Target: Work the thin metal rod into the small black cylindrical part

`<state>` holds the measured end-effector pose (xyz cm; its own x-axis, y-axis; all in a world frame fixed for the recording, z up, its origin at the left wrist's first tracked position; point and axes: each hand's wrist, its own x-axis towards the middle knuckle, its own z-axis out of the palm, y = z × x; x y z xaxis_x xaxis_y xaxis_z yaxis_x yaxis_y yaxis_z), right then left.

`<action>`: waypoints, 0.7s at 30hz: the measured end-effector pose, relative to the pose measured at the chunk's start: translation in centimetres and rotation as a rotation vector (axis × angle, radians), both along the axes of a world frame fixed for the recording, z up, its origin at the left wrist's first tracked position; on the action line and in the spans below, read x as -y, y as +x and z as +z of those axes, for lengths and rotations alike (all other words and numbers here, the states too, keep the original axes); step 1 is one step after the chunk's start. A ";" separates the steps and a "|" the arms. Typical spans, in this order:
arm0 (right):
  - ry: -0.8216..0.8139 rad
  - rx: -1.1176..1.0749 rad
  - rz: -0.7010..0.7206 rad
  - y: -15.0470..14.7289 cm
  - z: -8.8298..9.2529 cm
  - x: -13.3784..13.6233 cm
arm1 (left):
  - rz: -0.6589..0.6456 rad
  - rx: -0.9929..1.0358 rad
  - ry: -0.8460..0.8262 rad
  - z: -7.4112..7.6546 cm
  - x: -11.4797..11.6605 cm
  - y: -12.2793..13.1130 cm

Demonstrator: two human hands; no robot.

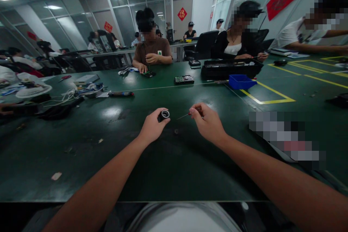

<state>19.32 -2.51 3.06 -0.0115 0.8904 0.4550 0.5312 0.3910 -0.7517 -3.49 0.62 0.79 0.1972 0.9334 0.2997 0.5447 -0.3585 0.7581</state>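
Observation:
My left hand (152,126) is closed around a small black round part with a silver ring, which looks like a lens (165,114). Its ringed end faces me. To the right, my right hand (208,122) pinches a thin screwdriver (189,114) with a red section near the fingers. The metal shaft points left toward the lens, and a gap separates its tip from it. Most of the screwdriver's handle is hidden in my fingers. Both hands are above the green table (174,166). A tiny dark piece (176,131) lies below and between them.
A blue bin (241,82) stands before a long black tray (231,69). Farther back lies a hard drive (184,79). A dark pen-like tool (121,94) and cluttered cables are at left; a blurred pale item (282,139) is at right. Several people sit around.

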 end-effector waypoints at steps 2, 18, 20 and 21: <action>0.006 -0.004 0.000 0.0 0.0 0.0 | -0.019 0.071 -0.029 0.2 0.2 0.0; 0.025 -0.012 -0.001 0.1 -0.5 -0.2 | -0.359 -0.556 0.046 0.7 1.7 1.0; 0.025 -0.022 -0.002 0.1 -0.5 -0.3 | -0.370 -0.613 0.058 0.5 1.7 1.0; 0.025 -0.028 -0.003 0.0 -0.4 -0.3 | -0.371 -0.631 0.059 0.4 1.7 1.1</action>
<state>19.35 -2.24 2.63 0.0039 0.8787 0.4773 0.5113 0.4084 -0.7561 -2.44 -1.13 1.23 0.6490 0.7573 0.0726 0.7057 -0.6350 0.3143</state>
